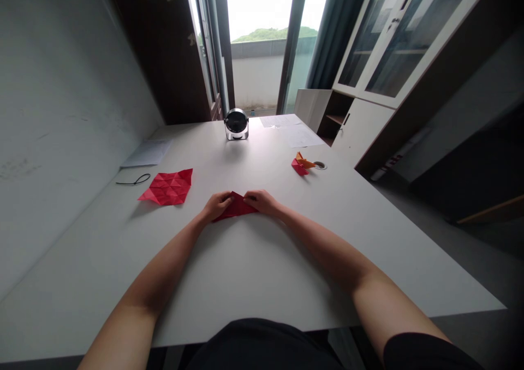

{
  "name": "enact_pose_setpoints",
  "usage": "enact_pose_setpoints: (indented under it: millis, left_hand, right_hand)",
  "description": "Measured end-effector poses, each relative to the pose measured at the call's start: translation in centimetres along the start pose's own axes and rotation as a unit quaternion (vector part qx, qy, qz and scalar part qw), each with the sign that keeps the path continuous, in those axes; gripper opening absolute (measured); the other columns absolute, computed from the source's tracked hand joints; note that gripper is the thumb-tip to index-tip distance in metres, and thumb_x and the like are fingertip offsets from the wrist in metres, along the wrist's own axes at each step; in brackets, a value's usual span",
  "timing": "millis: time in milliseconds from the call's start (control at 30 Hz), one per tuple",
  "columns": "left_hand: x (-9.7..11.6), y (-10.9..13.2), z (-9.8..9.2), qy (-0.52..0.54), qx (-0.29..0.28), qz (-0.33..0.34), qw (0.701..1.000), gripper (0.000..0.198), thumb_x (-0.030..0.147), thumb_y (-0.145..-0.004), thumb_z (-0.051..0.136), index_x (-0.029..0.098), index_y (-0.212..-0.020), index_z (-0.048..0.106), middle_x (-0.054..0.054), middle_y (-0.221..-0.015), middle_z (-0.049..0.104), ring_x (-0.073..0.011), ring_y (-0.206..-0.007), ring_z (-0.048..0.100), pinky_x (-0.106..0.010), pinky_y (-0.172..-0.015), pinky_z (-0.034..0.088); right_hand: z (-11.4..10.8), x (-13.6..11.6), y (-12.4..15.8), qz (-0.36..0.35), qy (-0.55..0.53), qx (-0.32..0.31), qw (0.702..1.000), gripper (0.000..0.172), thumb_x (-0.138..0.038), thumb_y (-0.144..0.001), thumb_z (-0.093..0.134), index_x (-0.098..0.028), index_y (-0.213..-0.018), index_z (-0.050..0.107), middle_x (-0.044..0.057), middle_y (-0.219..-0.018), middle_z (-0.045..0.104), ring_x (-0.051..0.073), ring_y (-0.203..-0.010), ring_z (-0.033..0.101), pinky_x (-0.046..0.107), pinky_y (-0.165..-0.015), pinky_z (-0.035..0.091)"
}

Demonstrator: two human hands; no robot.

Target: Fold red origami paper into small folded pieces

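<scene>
A folded piece of red paper (235, 207) lies at the middle of the white table, roughly triangular with its peak pointing away from me. My left hand (218, 204) pinches its left side between thumb and fingers. On the opposite side, my right hand (260, 201) grips the paper the same way, thumb near the peak. Parts of the paper are hidden under both hands. To the left rests a creased red sheet (170, 188), opened out with a grid of fold lines. Folded paper figures, one orange (305, 161) and one red (299, 167), sit together at the right.
A round black-and-silver device (236, 124) stands at the table's far side. White papers (303, 135) lie at the far right, and more sheets (147, 153) at the left. A black cable tie (137, 180) is beside the creased sheet. Near the orange figure is a cable hole (321, 166).
</scene>
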State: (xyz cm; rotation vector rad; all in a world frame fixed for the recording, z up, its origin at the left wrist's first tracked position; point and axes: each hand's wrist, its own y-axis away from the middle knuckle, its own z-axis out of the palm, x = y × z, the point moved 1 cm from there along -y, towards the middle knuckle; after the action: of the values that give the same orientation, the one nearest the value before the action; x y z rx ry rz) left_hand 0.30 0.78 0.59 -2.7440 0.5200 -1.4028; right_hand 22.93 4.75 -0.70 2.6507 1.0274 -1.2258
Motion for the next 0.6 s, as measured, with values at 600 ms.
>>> enact_pose_setpoints:
  millis: [600]
  left_hand:
    - [-0.20, 0.08, 0.26, 0.016, 0.021, -0.004, 1.000, 0.029, 0.042, -0.090, 0.052, 0.018, -0.083, 0.068, -0.001, -0.073, 0.067, -0.0158, -0.066, 0.055, -0.026, -0.060, 0.042]
  right_hand:
    - [-0.08, -0.08, 0.10, 0.022, -0.042, 0.015, 0.999, 0.025, -0.037, -0.087, 0.056, -0.018, -0.088, 0.072, -0.001, -0.071, 0.064, 0.010, -0.065, 0.049, 0.022, -0.063, 0.036]
